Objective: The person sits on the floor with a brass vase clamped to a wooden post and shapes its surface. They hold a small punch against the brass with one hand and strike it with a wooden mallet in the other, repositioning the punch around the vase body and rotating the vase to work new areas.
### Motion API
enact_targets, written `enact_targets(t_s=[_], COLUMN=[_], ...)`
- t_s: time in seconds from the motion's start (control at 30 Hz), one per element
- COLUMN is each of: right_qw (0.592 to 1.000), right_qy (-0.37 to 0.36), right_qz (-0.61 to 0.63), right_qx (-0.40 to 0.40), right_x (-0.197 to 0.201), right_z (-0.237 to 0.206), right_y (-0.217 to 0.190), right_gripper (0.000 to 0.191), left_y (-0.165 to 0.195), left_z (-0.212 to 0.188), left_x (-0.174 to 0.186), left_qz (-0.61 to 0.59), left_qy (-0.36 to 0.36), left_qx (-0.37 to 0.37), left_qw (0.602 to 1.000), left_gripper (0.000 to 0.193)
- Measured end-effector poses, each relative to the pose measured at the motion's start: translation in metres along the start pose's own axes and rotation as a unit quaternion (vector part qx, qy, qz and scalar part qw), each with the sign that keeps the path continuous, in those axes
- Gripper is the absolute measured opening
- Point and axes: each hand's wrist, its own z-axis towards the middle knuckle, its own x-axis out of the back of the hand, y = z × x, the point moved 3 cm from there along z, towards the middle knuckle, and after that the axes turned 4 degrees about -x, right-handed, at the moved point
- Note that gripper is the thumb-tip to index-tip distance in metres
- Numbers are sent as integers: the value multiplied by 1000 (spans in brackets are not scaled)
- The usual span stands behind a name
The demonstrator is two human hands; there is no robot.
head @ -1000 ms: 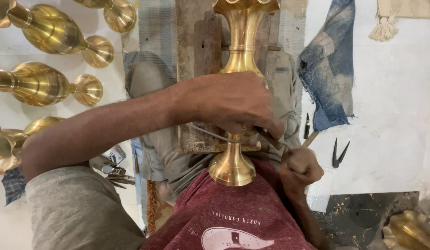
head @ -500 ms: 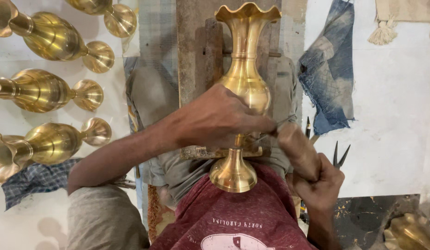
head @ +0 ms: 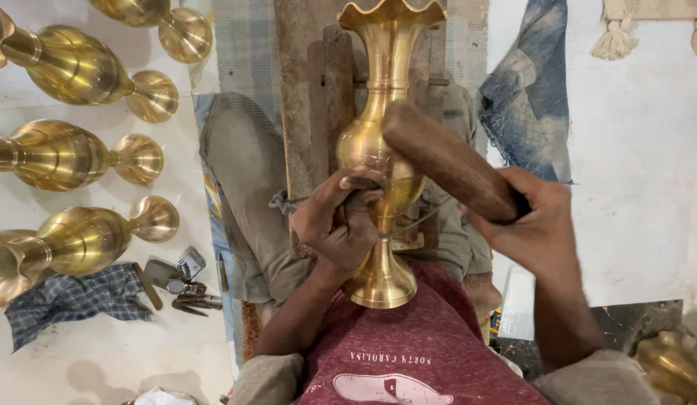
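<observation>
Vase (head: 383,142) lay braced on a wood block (head: 311,97), left hand (head: 339,225) pinching a small tool (mostly hidden) against its belly. Right hand (head: 534,221) gripped a wooden mallet (head: 446,161) above the vase.

Five brass vases (head: 380,150), one wooden mallet (head: 447,160)
</observation>
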Motion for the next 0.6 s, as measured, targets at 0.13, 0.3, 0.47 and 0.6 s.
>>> enact_targets(t_s=[0.13, 0.3, 0.47, 0.6], right_qw=[993, 851, 749, 775], right_qy=[-80, -218, -172, -178], right_qz=[-66, -476, -600, -593], right_qx=[54, 41, 224, 125], right_x=[32, 48, 40, 40], right_z=[37, 67, 72, 65], right_y=[-84, -146, -177, -161], right_gripper=[45, 22, 33, 26], left_y=[1, -6, -11, -20], left_z=[-6, -17, -19, -14], left_x=[1, 5, 6, 6], left_qz=[30, 148, 127, 77], left_qy=[-4, 21, -15, -55], left_qx=[-19, -69, -63, -45], left_qw=[999, 986, 990, 995], left_gripper=[24, 27, 28, 23])
